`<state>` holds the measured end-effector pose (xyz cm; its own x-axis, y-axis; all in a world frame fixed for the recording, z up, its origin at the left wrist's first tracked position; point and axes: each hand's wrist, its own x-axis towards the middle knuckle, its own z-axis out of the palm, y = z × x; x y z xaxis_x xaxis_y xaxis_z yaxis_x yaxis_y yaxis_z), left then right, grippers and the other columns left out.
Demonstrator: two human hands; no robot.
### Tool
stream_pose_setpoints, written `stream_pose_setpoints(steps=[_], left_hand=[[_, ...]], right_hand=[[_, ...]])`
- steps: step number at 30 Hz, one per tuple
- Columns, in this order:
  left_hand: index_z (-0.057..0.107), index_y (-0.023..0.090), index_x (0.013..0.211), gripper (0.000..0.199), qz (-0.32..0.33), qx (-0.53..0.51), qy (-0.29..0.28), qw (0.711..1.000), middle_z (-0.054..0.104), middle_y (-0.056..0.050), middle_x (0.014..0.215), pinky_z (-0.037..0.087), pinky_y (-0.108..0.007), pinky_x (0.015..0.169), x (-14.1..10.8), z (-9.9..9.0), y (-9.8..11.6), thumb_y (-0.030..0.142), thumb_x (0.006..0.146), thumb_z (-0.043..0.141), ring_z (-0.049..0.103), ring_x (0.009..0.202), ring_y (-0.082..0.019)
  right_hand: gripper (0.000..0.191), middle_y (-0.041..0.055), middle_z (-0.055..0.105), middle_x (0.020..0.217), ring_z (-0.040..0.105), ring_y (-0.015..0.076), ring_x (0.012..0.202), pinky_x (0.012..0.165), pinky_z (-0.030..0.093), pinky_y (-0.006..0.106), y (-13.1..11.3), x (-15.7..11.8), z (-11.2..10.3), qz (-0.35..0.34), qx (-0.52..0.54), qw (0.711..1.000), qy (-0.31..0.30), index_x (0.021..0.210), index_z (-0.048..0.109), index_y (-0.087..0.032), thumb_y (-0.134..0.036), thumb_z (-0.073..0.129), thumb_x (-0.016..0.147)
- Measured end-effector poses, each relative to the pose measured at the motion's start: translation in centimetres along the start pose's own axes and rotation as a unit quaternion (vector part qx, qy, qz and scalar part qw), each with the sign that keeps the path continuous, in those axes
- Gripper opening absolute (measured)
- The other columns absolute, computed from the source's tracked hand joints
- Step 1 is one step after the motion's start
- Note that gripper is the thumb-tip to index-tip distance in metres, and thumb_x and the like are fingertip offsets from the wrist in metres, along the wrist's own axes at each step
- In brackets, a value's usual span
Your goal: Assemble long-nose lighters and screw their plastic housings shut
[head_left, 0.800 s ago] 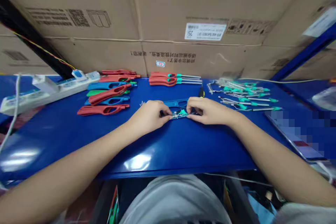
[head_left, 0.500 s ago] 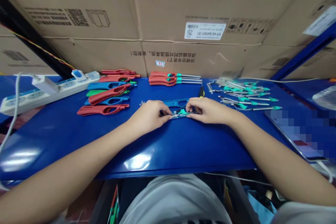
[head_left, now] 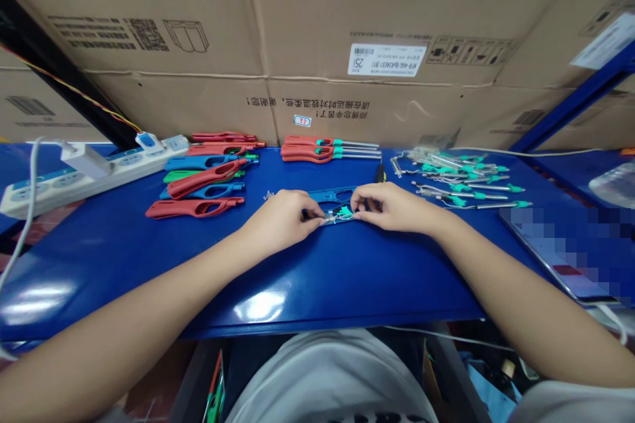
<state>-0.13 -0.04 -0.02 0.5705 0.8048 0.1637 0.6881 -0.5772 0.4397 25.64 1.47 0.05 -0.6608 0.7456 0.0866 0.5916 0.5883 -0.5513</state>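
My left hand point(head_left: 284, 219) pinches the left end of an open blue lighter shell half point(head_left: 338, 220) lying low over the table, thumb and forefinger together. Inside that shell sit a green trigger point(head_left: 343, 211) and thin wires. At its right end my right hand point(head_left: 397, 209) is closed, thumb and fingertips at the parts beside the trigger; exactly what they grip is partly hidden. Just behind lies a second blue shell half point(head_left: 330, 195) with a finger opening. A small pile of screws point(head_left: 268, 196) is left of it, and a dark screwdriver point(head_left: 381, 174) stands out behind my right hand.
Red, blue and green lighter bodies point(head_left: 198, 208) lie stacked at left beside a white power strip point(head_left: 124, 165). Red lighters with metal tubes point(head_left: 307, 153) lie at the back. Several green-and-metal inner assemblies point(head_left: 466, 178) and a phone point(head_left: 550, 258) are at right. A cardboard box point(head_left: 297, 33) stands behind.
My right fingers have shifted very slightly left at the trigger, and a little more of the green part shows. My left hand keeps its pinch in place.
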Motion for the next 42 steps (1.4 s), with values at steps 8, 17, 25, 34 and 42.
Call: stream_pose_setpoints(steps=[8,17,25,34,42], left_hand=[[0.079,0.023,0.102,0.017,0.027,0.087,-0.002,0.996,0.070,-0.004,0.097,0.053,-0.032,0.072,-0.6,-0.2,0.8,0.023,0.092,0.065,0.067,0.083,-0.020],[0.065,0.018,0.128,0.032,0.162,0.106,-0.008,0.981,0.064,-0.012,0.127,0.053,-0.044,0.099,-0.9,0.8,1.1,0.022,0.099,0.052,0.060,0.117,-0.028],[0.061,0.020,0.135,0.038,0.168,0.086,-0.023,0.982,0.063,-0.012,0.133,0.054,-0.044,0.101,-0.7,1.5,0.8,0.017,0.099,0.050,0.063,0.120,-0.027],[0.063,0.020,0.135,0.038,0.163,0.099,-0.026,0.981,0.061,-0.014,0.133,0.054,-0.046,0.101,-0.7,1.7,0.6,0.021,0.099,0.051,0.061,0.120,-0.029],[0.064,0.019,0.134,0.041,0.166,0.090,-0.027,0.982,0.062,-0.015,0.134,0.054,-0.045,0.101,-0.6,1.7,0.3,0.011,0.098,0.046,0.062,0.120,-0.028]], right_hand=[[0.007,0.0022,0.069,0.083,0.051,0.0123,0.064,0.061,0.039,0.025,0.5,-0.1,-0.3,0.009,0.020,1.000,-0.011,0.091,0.068,-0.018,-0.023,0.063,0.087],[0.007,0.0010,0.065,0.076,0.050,0.0127,0.062,0.060,0.038,0.025,0.5,0.0,-0.2,0.031,0.026,0.999,-0.016,0.090,0.067,-0.018,-0.023,0.065,0.086],[0.009,0.0020,0.066,0.079,0.051,0.0131,0.063,0.060,0.040,0.026,0.4,0.0,-0.3,0.034,0.025,0.999,-0.015,0.092,0.067,-0.018,-0.019,0.061,0.086],[0.012,0.0009,0.064,0.073,0.052,0.0129,0.061,0.060,0.041,0.025,0.4,-0.3,-0.6,0.054,0.054,0.997,-0.027,0.095,0.069,-0.017,-0.019,0.062,0.085],[0.006,0.0058,0.070,0.089,0.059,0.0165,0.074,0.066,0.043,0.028,0.5,-0.2,-0.9,0.028,-0.014,0.999,-0.008,0.086,0.069,-0.017,-0.018,0.062,0.086]])
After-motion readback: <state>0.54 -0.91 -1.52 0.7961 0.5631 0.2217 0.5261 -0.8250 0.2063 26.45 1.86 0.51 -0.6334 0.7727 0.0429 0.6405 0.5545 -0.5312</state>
